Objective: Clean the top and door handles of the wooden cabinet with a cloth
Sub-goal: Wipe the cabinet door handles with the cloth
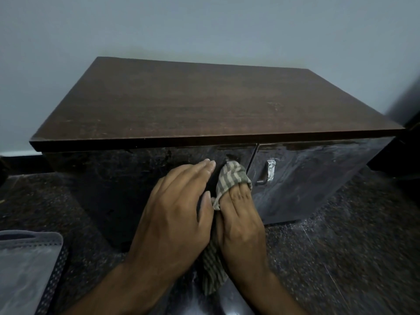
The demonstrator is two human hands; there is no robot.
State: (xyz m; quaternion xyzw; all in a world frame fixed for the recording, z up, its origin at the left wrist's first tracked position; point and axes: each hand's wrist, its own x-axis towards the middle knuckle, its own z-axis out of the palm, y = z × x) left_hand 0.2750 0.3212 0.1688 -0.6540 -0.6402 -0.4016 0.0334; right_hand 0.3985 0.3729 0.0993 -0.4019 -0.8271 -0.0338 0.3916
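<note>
A low dark wooden cabinet (204,103) stands against the wall, its brown top bare. It has two glossy dark doors. My right hand (241,221) grips a grey-and-cream striped cloth (229,178), which is wrapped around the left door's handle and hides it. A tail of the cloth hangs under my palm. My left hand (179,212) lies flat against the left door beside the cloth, fingers together. The right door's silver handle (269,171) is uncovered, just right of the cloth.
The floor (341,246) is dark speckled stone. A translucent bag lies over a perforated black basket (29,267) at the lower left. A dark object (409,151) stands close to the cabinet's right side. A pale wall (204,26) is behind.
</note>
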